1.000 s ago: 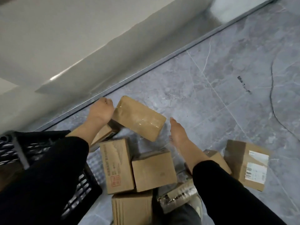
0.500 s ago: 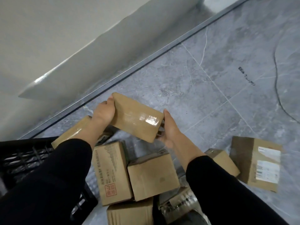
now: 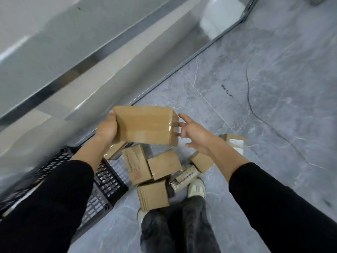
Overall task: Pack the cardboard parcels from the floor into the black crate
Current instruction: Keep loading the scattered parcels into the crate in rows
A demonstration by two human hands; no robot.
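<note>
One flat brown cardboard parcel [image 3: 145,125] is in the air, gripped at its end by my left hand [image 3: 106,128], above the far corner of the black lattice plastic crate [image 3: 109,181]. My right hand [image 3: 195,136] is open with fingers spread at the parcel's taped end; I cannot tell whether they touch it. Several more brown cardboard boxes [image 3: 164,167] lie on the grey tiled floor [image 3: 273,125] just beside the crate.

A long parcel [image 3: 145,125] of brown card, tape glossy at its right end, is raised level above the floor, with the left hand [image 3: 106,128] gripping its left end. Below it a printed box [image 3: 136,167], a plain box [image 3: 165,167] and a near box [image 3: 153,197] lie clustered. A labelled box [image 3: 235,143] lies farther right. The black crate [image 3: 107,179], lattice-walled, stands just left of the cluster.
</note>
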